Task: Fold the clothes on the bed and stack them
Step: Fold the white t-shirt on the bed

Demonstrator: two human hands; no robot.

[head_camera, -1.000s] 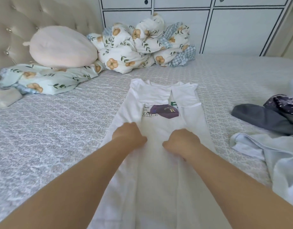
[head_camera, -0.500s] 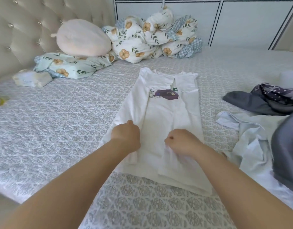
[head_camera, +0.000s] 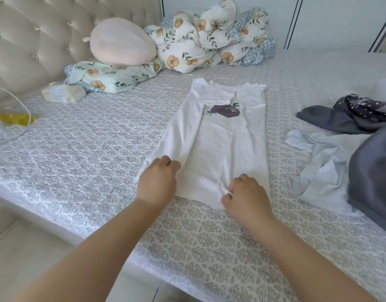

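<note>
A white T-shirt (head_camera: pixel 220 138) with a purple cap print lies flat on the bed (head_camera: pixel 89 149), both sides folded inward into a long strip. My left hand (head_camera: pixel 158 182) grips its near left hem corner with curled fingers. My right hand (head_camera: pixel 245 196) pinches the near hem at the right, where the cloth bunches a little. A pile of unfolded clothes lies to the right: a light blue garment (head_camera: pixel 318 168), a dark grey one (head_camera: pixel 331 120), a dark patterned one (head_camera: pixel 366 107) and a grey-blue one (head_camera: pixel 377 171).
A pink cushion (head_camera: pixel 122 43), a floral pillow (head_camera: pixel 109 77) and a bunched floral duvet (head_camera: pixel 211 38) lie at the head end by the tufted headboard (head_camera: pixel 35 40). A tissue pack (head_camera: pixel 63 93) and a yellow object (head_camera: pixel 11 118) lie at the left. The bed's edge runs below my forearms.
Both hands have slid down the shirt from its middle to its near hem and now grip it. The view has drawn back, showing the bed's edge.
</note>
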